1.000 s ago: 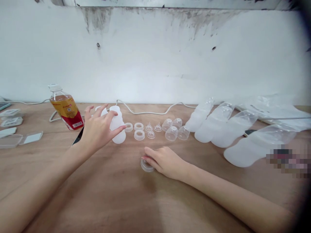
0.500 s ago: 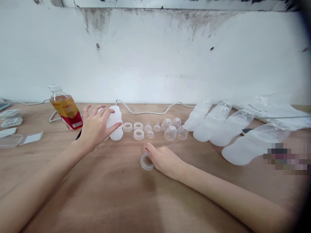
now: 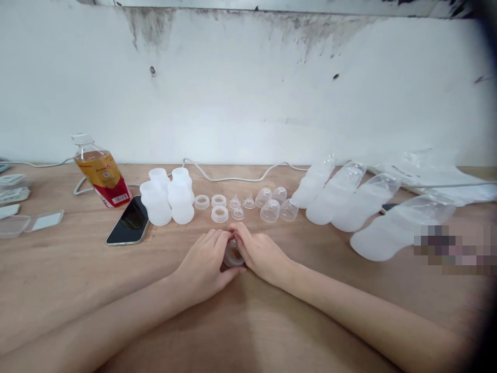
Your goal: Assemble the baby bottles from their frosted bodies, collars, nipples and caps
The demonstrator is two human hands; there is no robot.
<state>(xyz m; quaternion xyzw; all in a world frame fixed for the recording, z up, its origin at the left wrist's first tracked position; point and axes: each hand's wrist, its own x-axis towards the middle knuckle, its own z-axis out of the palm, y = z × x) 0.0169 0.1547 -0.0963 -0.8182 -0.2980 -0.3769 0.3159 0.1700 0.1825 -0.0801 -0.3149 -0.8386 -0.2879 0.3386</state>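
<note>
Far left edge: we see a few flat plastic lids [image 3: 37, 221] lying on the wooden table [image 3: 77, 269], partly cut off by the frame.
Drink bottle: we see a capped bottle [image 3: 100, 172] of amber liquid with a red and yellow label, leaning back toward the wall [image 3: 233, 88].
Phone: we see a dark phone [image 3: 129, 227] lying flat, screen up, just in front of the bottle.
White cups: we see a cluster of cloudy white cups [image 3: 167, 199] standing upright, just right of the phone.
Our left hand: our left hand [image 3: 205, 264] rests on the table near the middle, fingers curled and pressed together around the left side of the clear ring [image 3: 233, 256].
Clear ring: it sits on the table between our two hands, touched by both and mostly hidden by the fingers.
Our right hand: our right hand [image 3: 261, 254] lies just right of the ring, fingertips pinching its right edge and meeting the left fingertips above it.
Small parts: we see white rings [image 3: 216, 206] and little clear caps [image 3: 272, 203] laid in rows beyond our hands, apart from them.
Cable: a white cable [image 3: 240, 178] runs along the back of the table.
Wrapped bottles: we see several cloudy bottles in clear bags [image 3: 349, 199] lying side by side at the right.
Far right: a blurred patch hides what lies there.
</note>
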